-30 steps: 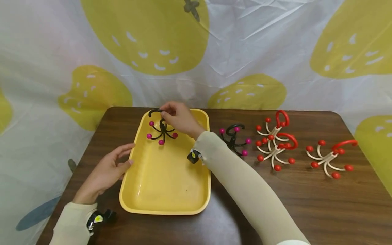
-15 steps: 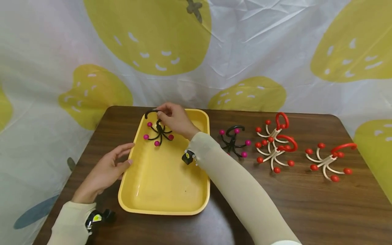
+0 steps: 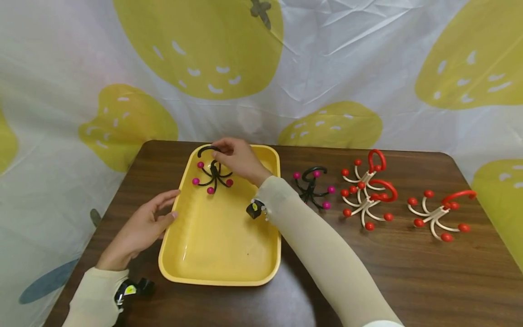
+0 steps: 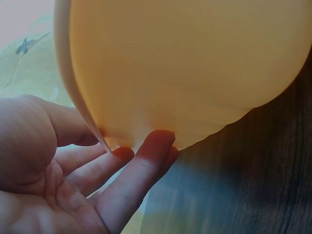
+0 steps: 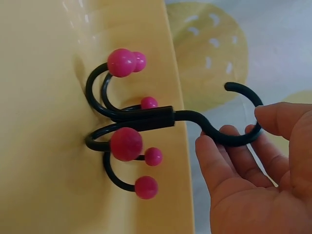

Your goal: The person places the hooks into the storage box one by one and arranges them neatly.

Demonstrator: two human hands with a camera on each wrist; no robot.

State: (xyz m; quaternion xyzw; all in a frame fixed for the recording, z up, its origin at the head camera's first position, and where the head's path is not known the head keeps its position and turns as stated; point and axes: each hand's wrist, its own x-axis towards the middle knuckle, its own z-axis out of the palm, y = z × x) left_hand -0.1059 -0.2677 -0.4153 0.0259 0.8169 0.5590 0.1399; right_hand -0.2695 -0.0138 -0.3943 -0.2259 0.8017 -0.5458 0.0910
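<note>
My right hand (image 3: 241,159) pinches the curved top hook of a black multi-arm hook hanger (image 3: 214,170) between thumb and fingers. Magenta balls tip the hanger's curved arms, which hang over the far left part of a yellow plastic tray (image 3: 220,284). In the right wrist view the hanger's black stem (image 5: 151,118) overlaps the tray's wall, and thumb and fingertips lie on the hook (image 5: 233,141). My left hand (image 3: 140,229) is at the tray's left side. Its fingertips (image 4: 158,141) rest against the wall near the rim.
A second black hanger (image 3: 310,188) with magenta balls stands right of the tray. Farther right are cream hangers with red hooks and balls: two close together (image 3: 363,209) and one apart (image 3: 439,213). A lemon-print cloth (image 3: 245,109) hangs behind the brown table (image 3: 408,272).
My right hand and the black hanger have shifted slightly left, then a little back to the right, above the tray's far end. The left hand has stayed at the tray's side.
</note>
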